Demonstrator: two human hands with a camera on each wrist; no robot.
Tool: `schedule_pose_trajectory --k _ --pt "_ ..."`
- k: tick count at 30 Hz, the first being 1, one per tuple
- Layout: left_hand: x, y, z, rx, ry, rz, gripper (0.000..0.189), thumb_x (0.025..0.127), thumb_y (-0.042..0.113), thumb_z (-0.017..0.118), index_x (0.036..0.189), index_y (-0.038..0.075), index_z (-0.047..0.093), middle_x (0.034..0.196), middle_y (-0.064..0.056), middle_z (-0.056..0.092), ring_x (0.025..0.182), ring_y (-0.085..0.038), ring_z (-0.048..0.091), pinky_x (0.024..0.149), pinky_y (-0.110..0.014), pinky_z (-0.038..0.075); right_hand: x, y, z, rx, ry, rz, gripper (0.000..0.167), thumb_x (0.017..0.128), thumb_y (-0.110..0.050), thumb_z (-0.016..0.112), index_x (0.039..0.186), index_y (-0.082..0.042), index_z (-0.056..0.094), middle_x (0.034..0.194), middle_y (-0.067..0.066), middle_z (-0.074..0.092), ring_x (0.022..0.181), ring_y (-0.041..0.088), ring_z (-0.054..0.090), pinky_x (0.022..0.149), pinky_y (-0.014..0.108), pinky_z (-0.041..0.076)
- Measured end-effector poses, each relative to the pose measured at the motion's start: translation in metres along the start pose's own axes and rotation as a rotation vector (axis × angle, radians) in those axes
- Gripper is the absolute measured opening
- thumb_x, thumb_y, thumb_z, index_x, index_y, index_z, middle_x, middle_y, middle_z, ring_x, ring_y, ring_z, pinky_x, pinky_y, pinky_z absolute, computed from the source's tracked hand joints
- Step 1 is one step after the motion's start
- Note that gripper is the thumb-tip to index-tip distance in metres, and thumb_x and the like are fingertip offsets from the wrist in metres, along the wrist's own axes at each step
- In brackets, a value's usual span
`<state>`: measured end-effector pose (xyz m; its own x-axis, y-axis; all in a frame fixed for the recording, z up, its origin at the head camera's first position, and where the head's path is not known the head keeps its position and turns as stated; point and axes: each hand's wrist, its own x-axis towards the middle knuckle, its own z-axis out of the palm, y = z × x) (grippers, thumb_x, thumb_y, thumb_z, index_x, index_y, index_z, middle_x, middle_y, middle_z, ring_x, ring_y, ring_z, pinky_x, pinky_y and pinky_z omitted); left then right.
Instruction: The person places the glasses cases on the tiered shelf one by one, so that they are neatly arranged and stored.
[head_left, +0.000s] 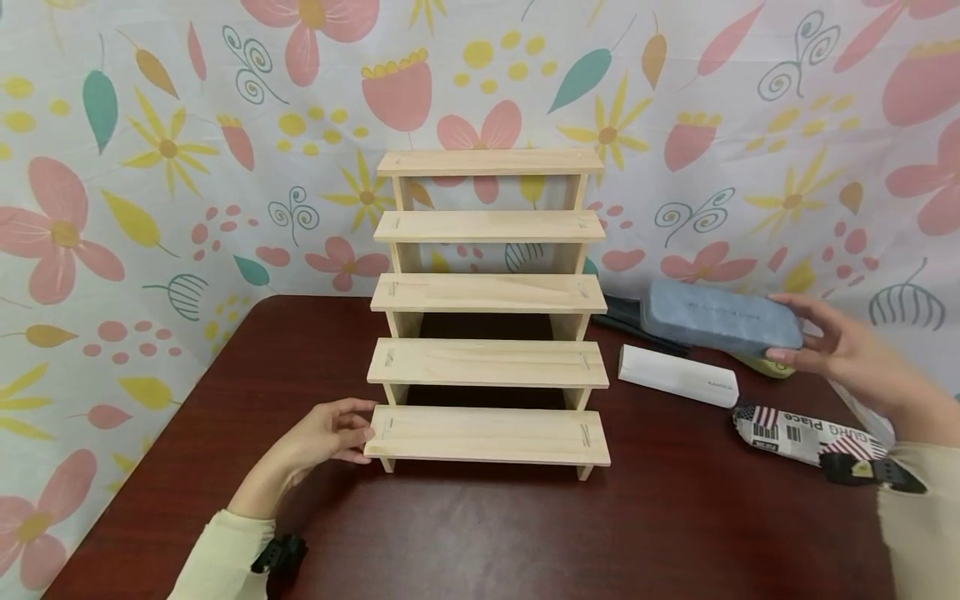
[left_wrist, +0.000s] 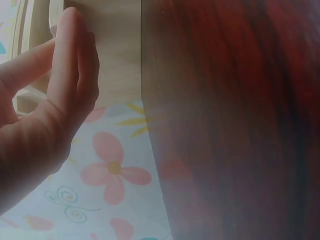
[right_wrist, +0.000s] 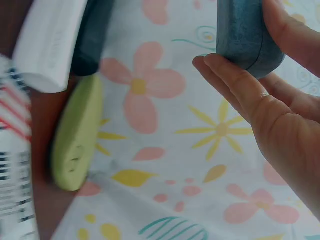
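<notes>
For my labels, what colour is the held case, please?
The case is greyish blue, clearest in the head view.

Stand [head_left: 487, 292]: one
Shelves [head_left: 487, 433]: five
Blue case [head_left: 720, 317]: one
White case [head_left: 675, 375]: one
Yellow-green case [right_wrist: 77, 135]: one
Printed case [head_left: 795, 435]: one
Hands [head_left: 326, 437]: two

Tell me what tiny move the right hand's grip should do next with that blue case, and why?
I'd guess the right grip should carry the blue case left toward the wooden rack. It holds the case by one end, the rack's steps look bare, and the left grip touches the bottom step, maybe steadying it.
</notes>
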<state>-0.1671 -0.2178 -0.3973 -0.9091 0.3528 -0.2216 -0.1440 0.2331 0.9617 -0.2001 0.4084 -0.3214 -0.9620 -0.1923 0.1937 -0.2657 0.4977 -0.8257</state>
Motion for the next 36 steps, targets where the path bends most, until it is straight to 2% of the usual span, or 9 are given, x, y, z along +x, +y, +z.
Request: schedule_pose_trajectory --k 4,8,11,15,17,21,24,27,36 --pt "0.000 0.000 0.000 0.005 0.001 0.002 0.051 0.092 -0.004 0.057 0.137 -0.015 0.035 0.097 -0.018 0.058 0.079 -0.023 0.064 0.071 -0.036 0.059 0.015 -0.016 -0.009 -0.085 0.004 0.046 0.069 0.091 0.006 0.061 0.147 -0.021 0.031 0.130 -0.010 0.039 0.098 -0.011 0.054 0.069 0.014 0.053" --pt "0.000 0.000 0.000 0.019 0.005 0.007 0.051 0.093 -0.004 0.057 0.137 -0.015 0.036 0.096 -0.018 0.058 0.080 -0.023 0.063 0.071 -0.037 0.059 0.031 -0.035 -0.013 -0.169 -0.029 0.100 0.072 0.095 -0.011 0.061 0.153 -0.027 0.021 0.154 -0.007 0.019 0.130 0.032 0.044 0.072 0.006 0.045" --pt "0.000 0.000 0.000 0.021 0.006 0.005 0.051 0.093 -0.003 0.057 0.137 -0.015 0.036 0.097 -0.019 0.058 0.080 -0.023 0.063 0.071 -0.037 0.059 0.045 -0.048 -0.013 -0.170 -0.043 0.082 0.071 0.095 -0.011 0.061 0.152 -0.026 0.022 0.155 -0.006 0.018 0.132 0.042 0.037 0.074 0.006 0.044" --pt "-0.001 0.001 0.000 0.014 0.000 0.006 0.051 0.093 -0.004 0.057 0.137 -0.016 0.035 0.099 -0.019 0.058 0.081 -0.024 0.063 0.072 -0.037 0.059 0.064 -0.064 -0.010 -0.068 -0.062 0.036 0.066 0.093 0.000 0.060 0.148 -0.021 0.029 0.135 -0.006 0.038 0.111 0.000 0.053 0.075 0.012 0.049" --pt "-0.001 0.001 0.000 0.013 -0.007 0.011 0.052 0.093 -0.003 0.058 0.137 -0.016 0.034 0.099 -0.019 0.058 0.081 -0.024 0.063 0.072 -0.037 0.059 0.072 -0.073 -0.009 -0.041 -0.081 0.035 0.065 0.093 -0.001 0.060 0.147 -0.022 0.031 0.136 -0.006 0.036 0.105 -0.006 0.053 0.077 0.012 0.047" --pt "-0.001 0.001 0.000 0.015 -0.016 0.019 0.053 0.093 -0.002 0.058 0.137 -0.016 0.034 0.098 -0.019 0.058 0.081 -0.024 0.063 0.071 -0.038 0.059 0.091 -0.097 -0.005 -0.091 -0.109 0.066 0.070 0.095 -0.014 0.062 0.152 -0.028 0.024 0.155 -0.007 0.015 0.127 0.011 0.046 0.096 0.017 0.040" --pt "-0.001 0.001 0.000 0.013 -0.020 0.020 0.053 0.093 -0.002 0.058 0.137 -0.016 0.034 0.098 -0.019 0.058 0.081 -0.024 0.063 0.071 -0.038 0.059 0.108 -0.112 0.000 -0.064 -0.104 0.049 0.068 0.094 -0.014 0.064 0.150 -0.025 0.027 0.152 -0.004 0.024 0.128 0.015 0.044 0.095 0.018 0.042" --pt "-0.001 0.000 -0.001 0.013 -0.030 0.031 0.054 0.093 -0.002 0.059 0.138 -0.016 0.033 0.099 -0.019 0.058 0.081 -0.025 0.064 0.072 -0.039 0.059 0.125 -0.125 0.007 0.014 -0.094 0.011 0.064 0.091 -0.008 0.066 0.146 -0.018 0.033 0.136 0.000 0.038 0.116 0.010 0.050 0.079 0.011 0.048" --pt "-0.002 -0.005 -0.007 0.012 -0.086 0.046 0.062 0.092 0.001 0.062 0.142 -0.013 0.029 0.104 -0.022 0.056 0.086 -0.026 0.064 0.077 -0.041 0.058 0.163 -0.172 0.027 -0.019 -0.100 0.024 0.068 0.089 -0.017 0.071 0.147 -0.017 0.035 0.138 0.005 0.042 0.111 0.015 0.048 0.080 0.015 0.042"
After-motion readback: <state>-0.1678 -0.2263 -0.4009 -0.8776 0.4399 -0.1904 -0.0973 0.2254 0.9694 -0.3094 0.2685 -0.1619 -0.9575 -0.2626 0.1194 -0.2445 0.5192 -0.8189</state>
